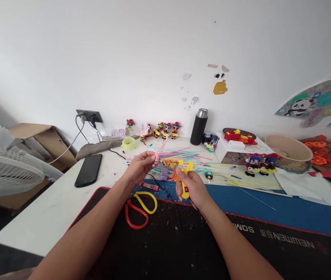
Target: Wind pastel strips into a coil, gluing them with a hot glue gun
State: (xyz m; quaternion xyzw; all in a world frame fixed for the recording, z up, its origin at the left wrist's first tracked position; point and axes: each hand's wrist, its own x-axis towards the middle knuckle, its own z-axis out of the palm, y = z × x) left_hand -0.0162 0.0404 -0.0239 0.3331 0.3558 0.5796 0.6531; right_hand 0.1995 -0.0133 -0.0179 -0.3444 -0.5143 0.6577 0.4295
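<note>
In the right grip (pixel 186 186): yellow glue gun (pixel 184 168).

a left hand (pixel 142 166) pinches a pink pipe cleaner (pixel 161 148) at the nozzle of a yellow glue gun (pixel 184 177), gripped in the right hand (pixel 194 187), above a cluttered bench (pixel 49 208). red-and-yellow-handled scissors (pixel 138 217) lie on the black mat (pixel 154 252); a black phone (pixel 88 170) rests to the left.

we see a white table (pixel 46 206). next to the scissors (pixel 138 210) on its black mat (pixel 165 249) is a pink tube (pixel 149 186). left of the scissors is a black phone (pixel 88 170).
</note>
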